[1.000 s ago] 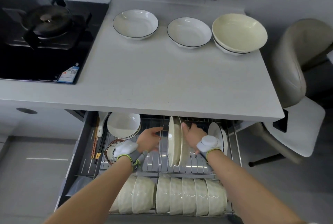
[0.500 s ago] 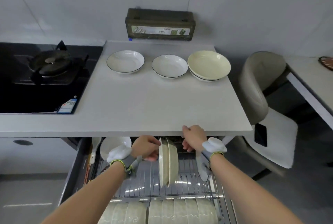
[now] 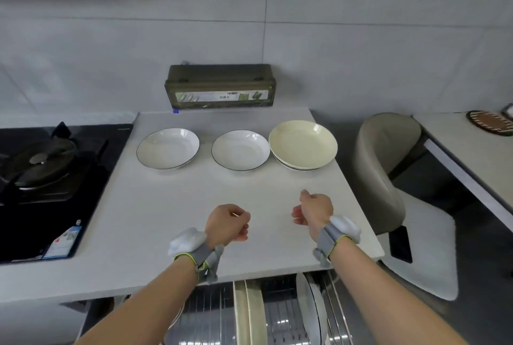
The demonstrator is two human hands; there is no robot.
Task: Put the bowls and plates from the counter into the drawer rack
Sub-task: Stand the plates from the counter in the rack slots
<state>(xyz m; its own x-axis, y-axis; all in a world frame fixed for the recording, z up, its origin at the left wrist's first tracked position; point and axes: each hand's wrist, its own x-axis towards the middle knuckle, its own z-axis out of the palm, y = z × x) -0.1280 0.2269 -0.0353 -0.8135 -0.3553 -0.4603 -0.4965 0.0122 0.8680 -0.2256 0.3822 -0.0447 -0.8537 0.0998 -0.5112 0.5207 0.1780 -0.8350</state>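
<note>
One cream plate (image 3: 302, 144) lies beyond right hand (image 3: 313, 210) — untouched.

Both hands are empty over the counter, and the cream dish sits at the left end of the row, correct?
No: in the head view the cream dish is at the right end. The left hand and right hand are indeed empty over the counter.

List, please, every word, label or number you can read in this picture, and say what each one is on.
"NRO": on the label of the dark green box on the wall; the last letter is uncertain.
Smaller line under it on the same label: too blurred to read.
Sticker on the near corner of the stove: printed, but too small and blurred to read.
No other text can be made out.
</note>
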